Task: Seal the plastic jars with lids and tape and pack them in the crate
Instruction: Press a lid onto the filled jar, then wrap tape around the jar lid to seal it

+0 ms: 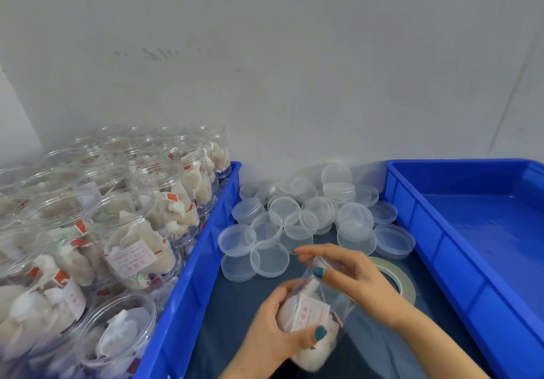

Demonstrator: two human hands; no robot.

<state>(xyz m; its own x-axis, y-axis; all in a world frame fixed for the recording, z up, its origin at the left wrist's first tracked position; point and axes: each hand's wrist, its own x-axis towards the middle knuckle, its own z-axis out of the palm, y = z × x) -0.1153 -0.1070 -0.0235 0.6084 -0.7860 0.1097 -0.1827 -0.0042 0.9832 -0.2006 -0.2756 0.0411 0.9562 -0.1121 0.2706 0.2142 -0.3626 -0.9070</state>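
Low in the middle of the frame, my left hand [282, 319] wraps round a clear jar [312, 317], fingers curled behind it and thumb pressed across the white label in front. The jar is tilted and stuffed with white pouches, and its outline is blurred. My right hand [350, 275] meets it at the upper end. Thumb and forefinger pinch the clear edge there, and the other fingers stretch out toward the lids. Just beneath my right wrist lies the tape [396, 275], flat on the dark table [223, 314]. Beyond my fingers a heap of clear lids [309, 216] spreads across the centre, some stacked, some leaning. At the left, the left crate [203, 249] holds rows of open jars [132, 231] filled with pouches. At the right stands the right crate [435, 231], near the tape.
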